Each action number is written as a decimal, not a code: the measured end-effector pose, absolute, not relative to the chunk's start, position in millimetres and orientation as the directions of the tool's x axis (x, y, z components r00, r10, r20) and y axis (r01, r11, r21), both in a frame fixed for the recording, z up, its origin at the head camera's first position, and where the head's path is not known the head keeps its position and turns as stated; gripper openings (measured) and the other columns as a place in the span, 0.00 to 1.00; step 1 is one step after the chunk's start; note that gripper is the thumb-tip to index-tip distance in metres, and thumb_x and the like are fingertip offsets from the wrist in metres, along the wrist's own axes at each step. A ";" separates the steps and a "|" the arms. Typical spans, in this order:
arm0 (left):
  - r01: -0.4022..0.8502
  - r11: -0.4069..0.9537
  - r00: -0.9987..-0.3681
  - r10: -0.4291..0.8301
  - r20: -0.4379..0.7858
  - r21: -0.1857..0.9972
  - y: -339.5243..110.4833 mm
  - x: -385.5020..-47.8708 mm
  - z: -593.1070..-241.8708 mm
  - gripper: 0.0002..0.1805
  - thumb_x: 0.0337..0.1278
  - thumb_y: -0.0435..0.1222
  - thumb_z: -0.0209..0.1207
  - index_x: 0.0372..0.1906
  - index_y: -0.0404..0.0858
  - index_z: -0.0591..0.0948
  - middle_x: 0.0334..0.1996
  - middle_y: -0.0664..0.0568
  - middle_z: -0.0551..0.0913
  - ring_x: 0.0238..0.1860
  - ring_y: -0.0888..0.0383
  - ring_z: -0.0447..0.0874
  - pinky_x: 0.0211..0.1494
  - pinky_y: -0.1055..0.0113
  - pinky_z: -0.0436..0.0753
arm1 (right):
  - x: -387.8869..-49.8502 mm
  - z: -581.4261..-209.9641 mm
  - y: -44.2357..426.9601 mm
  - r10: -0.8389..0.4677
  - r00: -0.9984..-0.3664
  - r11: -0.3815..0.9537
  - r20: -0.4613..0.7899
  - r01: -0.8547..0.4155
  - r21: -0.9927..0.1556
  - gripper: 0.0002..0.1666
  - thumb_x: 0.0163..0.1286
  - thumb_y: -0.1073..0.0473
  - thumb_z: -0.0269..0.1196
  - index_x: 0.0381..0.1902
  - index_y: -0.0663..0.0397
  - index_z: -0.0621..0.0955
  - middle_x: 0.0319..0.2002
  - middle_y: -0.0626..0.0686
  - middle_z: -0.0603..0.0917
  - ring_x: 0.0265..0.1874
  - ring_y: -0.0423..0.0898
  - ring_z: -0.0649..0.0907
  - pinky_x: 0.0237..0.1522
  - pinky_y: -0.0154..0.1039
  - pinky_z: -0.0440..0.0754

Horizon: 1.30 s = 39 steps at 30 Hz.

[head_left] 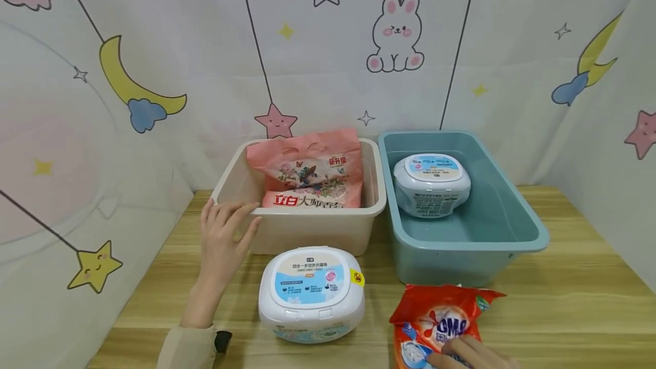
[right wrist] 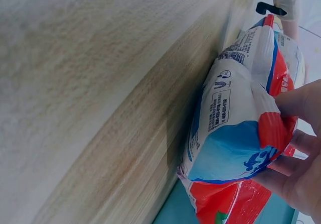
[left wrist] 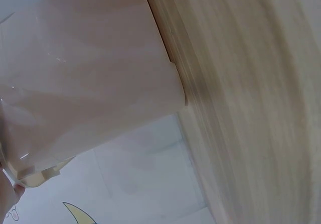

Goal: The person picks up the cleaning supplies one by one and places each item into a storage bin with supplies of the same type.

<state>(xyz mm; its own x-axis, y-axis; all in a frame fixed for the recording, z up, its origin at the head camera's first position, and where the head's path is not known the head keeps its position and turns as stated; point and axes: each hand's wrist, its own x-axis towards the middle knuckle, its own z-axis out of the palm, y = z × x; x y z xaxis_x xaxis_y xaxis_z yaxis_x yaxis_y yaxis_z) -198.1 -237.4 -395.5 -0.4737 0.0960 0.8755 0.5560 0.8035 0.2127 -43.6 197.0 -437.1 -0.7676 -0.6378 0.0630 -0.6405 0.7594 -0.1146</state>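
At the lower right, my right hand (head_left: 474, 353) grips a red bag of laundry detergent (head_left: 435, 318). The right wrist view shows the thumb and fingers pinching the bag's crumpled side, with its white and blue back (right wrist: 225, 103) towards the camera. My left hand (head_left: 224, 238) holds the front left corner of a cream plastic bin (head_left: 312, 232), its fingers bent over the rim; the left wrist view shows mostly the bin's wall (left wrist: 90, 78). Inside that bin leans a pink detergent bag (head_left: 312, 172). Between my hands, a white lidded tub (head_left: 312, 295) stands on the table.
A blue-green bin (head_left: 466, 266) stands right of the cream one, with a second white tub (head_left: 432, 187) at its back left. Both bins sit on a wood-grain table (head_left: 579, 300). Behind hangs a white curtain (head_left: 328, 44) with cartoon prints.
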 end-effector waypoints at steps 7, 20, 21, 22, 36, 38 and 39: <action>0.560 0.800 -0.473 0.095 0.876 0.216 -237.8 -197.4 -395.6 0.14 0.54 0.38 0.66 0.45 0.39 0.84 0.41 0.43 0.83 0.46 0.42 0.74 0.70 0.38 0.56 | -43.4 -435.1 202.0 -0.674 -0.737 0.733 0.059 -0.676 -0.070 0.31 0.59 0.21 0.49 0.56 0.21 0.73 0.40 0.34 0.75 0.33 0.32 0.73 0.27 0.24 0.75; 0.562 0.799 -0.469 0.095 0.878 0.214 -238.7 -198.0 -396.7 0.14 0.52 0.37 0.67 0.45 0.40 0.84 0.41 0.44 0.83 0.47 0.43 0.75 0.70 0.38 0.57 | -41.0 -418.4 205.3 -0.684 -0.722 0.718 0.103 -0.692 -0.080 0.32 0.57 0.21 0.52 0.57 0.23 0.72 0.41 0.36 0.76 0.33 0.31 0.73 0.25 0.23 0.73; 0.562 0.799 -0.469 0.096 0.878 0.213 -238.7 -198.1 -396.6 0.14 0.51 0.36 0.67 0.45 0.40 0.84 0.41 0.44 0.83 0.47 0.43 0.75 0.70 0.38 0.57 | -40.9 -417.2 205.7 -0.684 -0.722 0.719 0.101 -0.691 -0.072 0.33 0.57 0.21 0.51 0.57 0.22 0.72 0.41 0.36 0.76 0.34 0.32 0.73 0.25 0.23 0.73; 0.563 0.799 -0.469 0.096 0.878 0.213 -238.7 -198.1 -396.5 0.15 0.50 0.36 0.67 0.45 0.40 0.84 0.41 0.44 0.83 0.47 0.43 0.75 0.70 0.38 0.57 | -41.3 -415.8 205.9 -0.683 -0.725 0.722 0.092 -0.689 -0.068 0.34 0.57 0.20 0.51 0.58 0.22 0.72 0.42 0.36 0.76 0.34 0.32 0.74 0.25 0.23 0.73; 0.557 0.802 -0.477 0.095 0.874 0.216 -238.8 -198.6 -396.5 0.14 0.52 0.37 0.67 0.45 0.39 0.84 0.41 0.44 0.83 0.47 0.43 0.75 0.70 0.37 0.56 | -40.7 -401.6 203.9 -0.668 -0.732 0.737 0.133 -0.676 -0.014 0.36 0.52 0.18 0.50 0.58 0.17 0.70 0.43 0.36 0.78 0.34 0.33 0.76 0.23 0.21 0.71; 0.556 0.803 -0.477 0.097 0.873 0.215 -238.8 -198.8 -396.5 0.14 0.54 0.38 0.66 0.45 0.39 0.84 0.41 0.44 0.83 0.47 0.43 0.75 0.70 0.37 0.56 | -39.9 -400.5 203.7 -0.675 -0.720 0.730 0.163 -0.684 0.000 0.35 0.52 0.18 0.51 0.57 0.18 0.70 0.42 0.35 0.78 0.34 0.33 0.76 0.23 0.21 0.72; 0.555 0.804 -0.478 0.097 0.873 0.214 -238.7 -198.9 -396.5 0.14 0.54 0.39 0.66 0.45 0.39 0.84 0.41 0.44 0.83 0.47 0.43 0.75 0.70 0.37 0.56 | -39.4 -400.2 203.8 -0.677 -0.714 0.727 0.179 -0.687 0.008 0.35 0.52 0.18 0.51 0.57 0.18 0.71 0.42 0.35 0.78 0.34 0.33 0.76 0.23 0.21 0.72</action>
